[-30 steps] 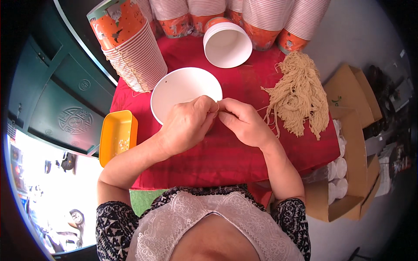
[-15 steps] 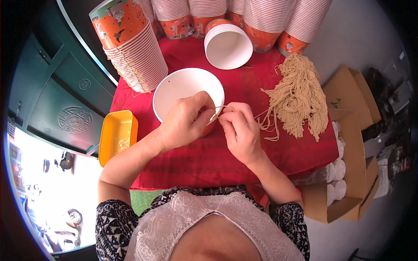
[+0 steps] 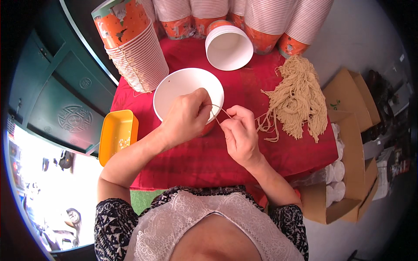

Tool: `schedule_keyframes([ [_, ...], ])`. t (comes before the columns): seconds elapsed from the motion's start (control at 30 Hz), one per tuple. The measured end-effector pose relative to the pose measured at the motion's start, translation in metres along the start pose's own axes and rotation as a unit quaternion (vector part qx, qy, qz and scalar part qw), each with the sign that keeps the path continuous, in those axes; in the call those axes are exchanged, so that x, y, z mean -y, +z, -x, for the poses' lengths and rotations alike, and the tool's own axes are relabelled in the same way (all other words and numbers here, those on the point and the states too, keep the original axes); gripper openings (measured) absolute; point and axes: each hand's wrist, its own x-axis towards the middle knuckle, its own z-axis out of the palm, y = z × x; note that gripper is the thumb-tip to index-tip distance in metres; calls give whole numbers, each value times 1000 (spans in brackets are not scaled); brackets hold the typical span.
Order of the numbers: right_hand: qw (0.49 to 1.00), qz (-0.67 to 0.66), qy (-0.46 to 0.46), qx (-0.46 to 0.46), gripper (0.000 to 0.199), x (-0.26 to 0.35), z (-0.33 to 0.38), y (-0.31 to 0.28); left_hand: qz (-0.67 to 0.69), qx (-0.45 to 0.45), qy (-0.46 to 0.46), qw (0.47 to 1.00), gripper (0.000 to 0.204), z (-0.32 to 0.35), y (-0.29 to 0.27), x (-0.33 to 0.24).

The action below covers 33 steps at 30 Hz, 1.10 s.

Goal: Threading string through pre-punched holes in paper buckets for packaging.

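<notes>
My left hand [image 3: 188,112] is closed in a pinch on one end of a thin tan string [image 3: 221,108], over the near right rim of a white-lined paper bucket [image 3: 174,93]. Opposite it, my right hand [image 3: 239,135] pinches the same string, which bows in a loop between the two hands. Most of the bucket's outer wall is hidden behind my left hand and forearm. Right of my right hand lies a heap of tan strings [image 3: 300,100], with a few loose strands trailing toward that hand.
On the red cloth [image 3: 191,167] stand a tall stack of buckets [image 3: 141,61], a tilted white-lined bucket [image 3: 229,48] and several wrapped stacks [image 3: 266,21] at the back. A yellow tray [image 3: 104,139] with small white bits sits left. An open cardboard box [image 3: 348,174] is beside the table.
My hands have drawn slightly apart, the right one shifting a little right and down. The string between them now shows as a wider loop.
</notes>
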Motion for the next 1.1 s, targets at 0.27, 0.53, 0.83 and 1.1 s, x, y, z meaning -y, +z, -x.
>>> schedule_keyframes([
  [0.27,975,-133,172,-39,3,10,-3,5,-39,7,82,996,11,6,-7,-14],
  [0.53,938,-214,261,-84,5,16,-7,16,-80,53,98,991,15,16,-13,-24],
  [0.83,950,-168,246,-89,7,19,-6,21,-50,47,101,992,14,16,-12,-23],
  [1.1,990,-47,121,-53,18,17,-8,14,1,39,103,994,10,6,-10,-15],
])
